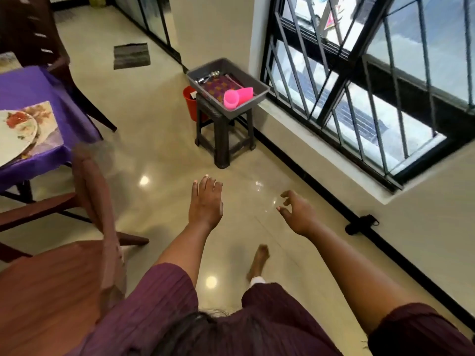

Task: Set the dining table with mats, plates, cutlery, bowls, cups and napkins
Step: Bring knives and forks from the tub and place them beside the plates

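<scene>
A grey tray [259, 91] stands on a dark stool [224, 134] by the window. In it lie two pink cups [237, 97], a patterned purple cloth [221, 89] and some metal cutlery [208, 76]. My left hand [205, 204] and my right hand [298, 211] reach out over the floor, well short of the stool; both hold nothing, the left with straight fingers, the right with loosely curled ones. At the left, a floral plate [15, 134] rests on a mat [45, 116] on the table with a purple cloth [30, 88].
A brown wooden chair [64, 265] stands close at my lower left, another chair [33, 34] behind the table. A red bucket [190, 104] sits behind the stool. The barred window [359, 80] and wall run along the right. A small dark floor mat [131, 55] lies further off.
</scene>
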{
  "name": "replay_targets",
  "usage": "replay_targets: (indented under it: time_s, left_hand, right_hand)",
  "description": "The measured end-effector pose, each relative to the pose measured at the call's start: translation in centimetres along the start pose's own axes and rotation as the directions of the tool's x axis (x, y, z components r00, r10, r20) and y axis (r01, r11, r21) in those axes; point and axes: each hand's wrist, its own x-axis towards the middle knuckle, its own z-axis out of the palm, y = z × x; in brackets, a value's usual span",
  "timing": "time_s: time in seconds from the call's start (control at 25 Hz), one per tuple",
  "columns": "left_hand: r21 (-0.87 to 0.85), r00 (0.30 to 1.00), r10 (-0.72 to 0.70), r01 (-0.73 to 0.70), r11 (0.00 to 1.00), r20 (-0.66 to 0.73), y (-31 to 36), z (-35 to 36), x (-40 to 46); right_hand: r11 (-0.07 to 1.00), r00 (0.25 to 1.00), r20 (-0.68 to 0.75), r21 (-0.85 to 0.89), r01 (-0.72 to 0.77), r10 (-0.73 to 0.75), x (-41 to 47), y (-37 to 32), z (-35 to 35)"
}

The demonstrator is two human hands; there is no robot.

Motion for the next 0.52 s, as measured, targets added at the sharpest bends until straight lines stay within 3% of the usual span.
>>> replay_targets:
  time_s: [0.2,0.52]
  left_hand:
    - [0.029,0.997,-0.055,0.054,0.998,0.060,-1.8,0.8,12.8]
    - [0.070,0.988,-0.149,0.146,0.987,0.044,-8.5,0.4,28.7]
  right_hand:
    - [0.998,0.997,0.050,-0.028,0.060,-0.058,15.1,-1.8,-3.5]
    - [0.997,0.994,0.097,-0.044,0.058,-0.054,35.5,-6.0,-6.6]
